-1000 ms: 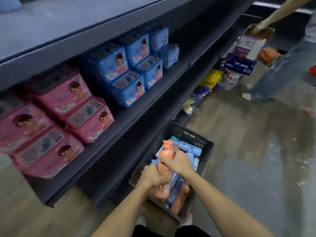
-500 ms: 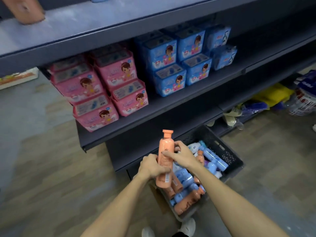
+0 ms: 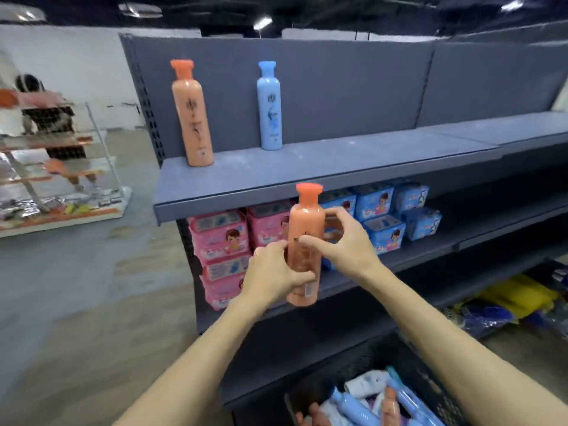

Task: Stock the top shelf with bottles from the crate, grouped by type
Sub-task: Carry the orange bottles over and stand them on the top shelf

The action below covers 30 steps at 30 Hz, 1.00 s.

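Grey top shelf (image 3: 307, 176), frame centre: orange bottle (image 3: 193, 118) upright at upper left, blue bottle (image 3: 269, 109) upright to its right, well apart.

An orange bottle with an orange cap (image 3: 305, 241) stands upright in the air below the front edge of the grey top shelf (image 3: 307, 167). On that shelf an orange bottle (image 3: 192, 118) and a light blue bottle (image 3: 270, 109) stand upright, well apart. The dark crate (image 3: 442, 385) below holds jumbled blue, orange and white bottles.
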Available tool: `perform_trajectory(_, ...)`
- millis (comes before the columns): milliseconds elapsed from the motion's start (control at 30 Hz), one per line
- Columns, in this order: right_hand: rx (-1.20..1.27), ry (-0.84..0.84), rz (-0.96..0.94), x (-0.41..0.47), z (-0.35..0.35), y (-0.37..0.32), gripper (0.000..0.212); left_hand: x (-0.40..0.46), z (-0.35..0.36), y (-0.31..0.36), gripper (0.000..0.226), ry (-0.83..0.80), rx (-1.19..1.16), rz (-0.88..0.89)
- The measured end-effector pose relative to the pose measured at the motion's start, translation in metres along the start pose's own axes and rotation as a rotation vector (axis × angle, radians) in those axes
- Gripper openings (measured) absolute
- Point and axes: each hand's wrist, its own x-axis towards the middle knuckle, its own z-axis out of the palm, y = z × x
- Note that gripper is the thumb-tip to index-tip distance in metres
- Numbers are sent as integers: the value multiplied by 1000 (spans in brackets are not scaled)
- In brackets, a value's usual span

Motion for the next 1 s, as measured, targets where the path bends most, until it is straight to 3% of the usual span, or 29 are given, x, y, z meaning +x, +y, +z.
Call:
perform_trajectory(167,56,29,-236,43,-10,-111,46,18,-109,47,39,223,21,147)
perform_trajectory(333,25,12,-340,90,7,-174,47,48,-177,54,31,312,4,131)
perform_trajectory(467,44,-56,-335,116,29,-182,44,73,-198,34,45,297,40,39)
perform_trajectory(700,-7,-167,-324,152,68,-170,47,91,-203,6,19,269,54,-71)
perform_trajectory(1000,-67,-256,-319,182,88,-164,50,109,-200,-16,26,300,75,-105)
